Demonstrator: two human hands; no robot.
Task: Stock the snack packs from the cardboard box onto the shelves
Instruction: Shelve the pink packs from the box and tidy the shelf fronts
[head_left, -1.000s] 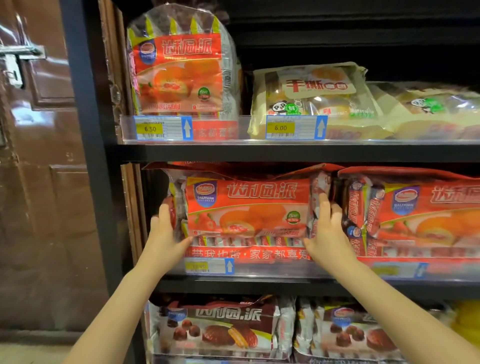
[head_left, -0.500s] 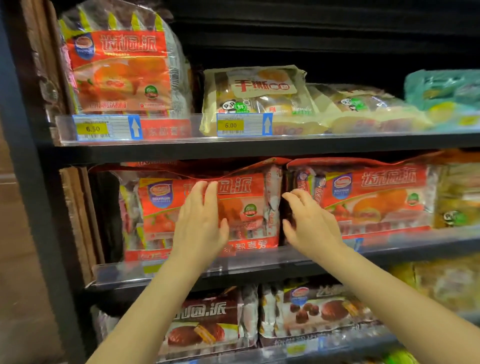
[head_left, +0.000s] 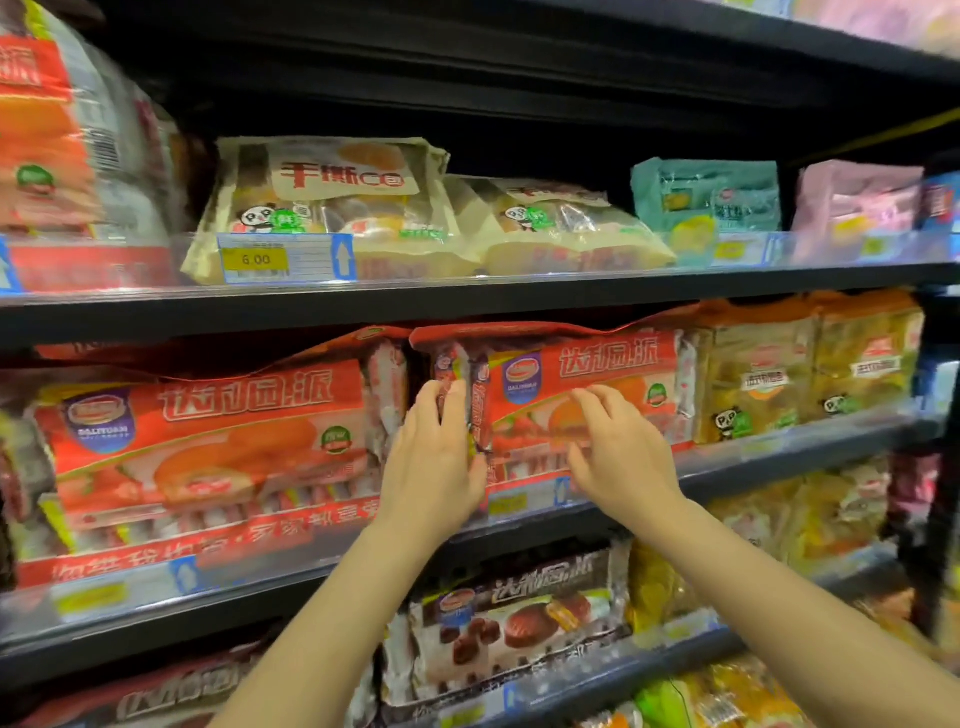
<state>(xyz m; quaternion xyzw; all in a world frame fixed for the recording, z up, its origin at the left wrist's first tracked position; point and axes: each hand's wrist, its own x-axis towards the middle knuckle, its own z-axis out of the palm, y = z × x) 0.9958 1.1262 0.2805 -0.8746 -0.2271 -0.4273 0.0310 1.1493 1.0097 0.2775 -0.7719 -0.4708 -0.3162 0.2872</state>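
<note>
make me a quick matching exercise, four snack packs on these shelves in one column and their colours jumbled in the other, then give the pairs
Things:
1. pack behind the 6.00 price tag
2. pack under the right hand
3. pack on the bottom shelf between the forearms
4. pack right of the two panda packs on the top shelf

Colours:
A. dark brown
B. teal green
C. pale yellow
D. red-orange

Pairs: 1-C, 2-D, 3-A, 4-B
</note>
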